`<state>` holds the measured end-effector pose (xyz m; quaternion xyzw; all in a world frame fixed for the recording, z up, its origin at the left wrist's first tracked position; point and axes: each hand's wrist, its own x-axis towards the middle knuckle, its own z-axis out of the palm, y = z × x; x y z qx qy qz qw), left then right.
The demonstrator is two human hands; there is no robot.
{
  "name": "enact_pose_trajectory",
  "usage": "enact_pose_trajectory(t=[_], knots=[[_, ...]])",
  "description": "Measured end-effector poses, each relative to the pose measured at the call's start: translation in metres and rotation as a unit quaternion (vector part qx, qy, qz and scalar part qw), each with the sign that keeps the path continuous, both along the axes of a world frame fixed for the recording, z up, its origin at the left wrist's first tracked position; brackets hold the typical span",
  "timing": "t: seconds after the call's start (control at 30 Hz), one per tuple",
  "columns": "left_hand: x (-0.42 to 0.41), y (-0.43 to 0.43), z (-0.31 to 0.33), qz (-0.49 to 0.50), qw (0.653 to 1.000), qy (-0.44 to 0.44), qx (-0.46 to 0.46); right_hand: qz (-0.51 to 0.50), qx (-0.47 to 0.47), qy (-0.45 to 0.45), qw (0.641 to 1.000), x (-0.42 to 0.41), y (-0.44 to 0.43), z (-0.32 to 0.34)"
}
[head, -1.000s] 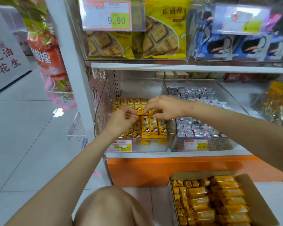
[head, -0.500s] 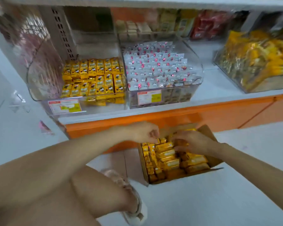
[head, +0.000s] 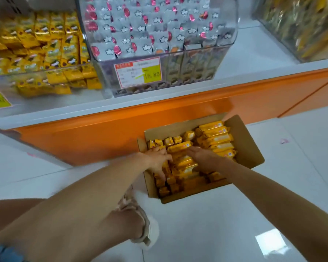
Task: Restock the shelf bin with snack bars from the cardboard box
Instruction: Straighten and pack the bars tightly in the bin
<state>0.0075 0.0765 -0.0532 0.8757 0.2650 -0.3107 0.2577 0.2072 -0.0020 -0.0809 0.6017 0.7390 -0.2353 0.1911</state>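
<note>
An open cardboard box [head: 251, 148] stands on the white floor against the shelf's orange base, full of yellow snack bars [head: 216, 136]. Both my hands are down inside it. My left hand [head: 156, 160] has its fingers spread and touches the small bars on the box's left side. My right hand [head: 204, 158] lies palm down over the longer bars in the middle, which sit between the two hands. The clear shelf bin [head: 36, 80] at the upper left holds rows of matching yellow bars [head: 51, 44].
A neighbouring clear bin [head: 228, 39] holds silver and pink packets and bears a price tag [head: 138, 72]. Another bin of yellow packs [head: 301, 25] sits at the far right. The orange base panel [head: 102, 129] runs behind the box. My sandalled foot [head: 142, 224] is near the box's front left corner.
Both hands left the shelf bin and came down into the cardboard box. My view dropped and moved closer to the box; the hands now rest lower among the bars.
</note>
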Motion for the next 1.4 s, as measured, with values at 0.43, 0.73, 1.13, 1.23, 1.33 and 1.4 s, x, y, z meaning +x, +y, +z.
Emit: enact_pose_trajectory(t=[0.43,0.73,1.13,1.23,1.33,1.4], knots=[[-0.016,0.011,-0.037,-0.113,0.990,-0.032,0.079,0.060,0.077,-0.070,0.993,0.001,-0.001,-0.035],[-0.024,0.007,-0.042,0.042,0.994,-0.065,0.073,0.063,0.099,-0.082,0.990,0.003,-0.006,-0.032],[-0.019,0.012,-0.037,0.056,0.994,-0.088,0.033,0.059,0.086,-0.052,0.993,0.007,-0.006,-0.029],[-0.016,0.014,-0.038,0.089,0.991,-0.100,0.001,0.064,0.090,-0.079,0.991,0.004,-0.005,-0.031],[-0.013,0.014,-0.040,0.118,0.986,-0.115,-0.012,0.067,0.081,-0.083,0.991,0.003,-0.002,-0.033],[-0.014,0.015,-0.041,0.150,0.981,-0.123,-0.017,0.066,0.074,-0.075,0.992,0.003,-0.001,-0.033]])
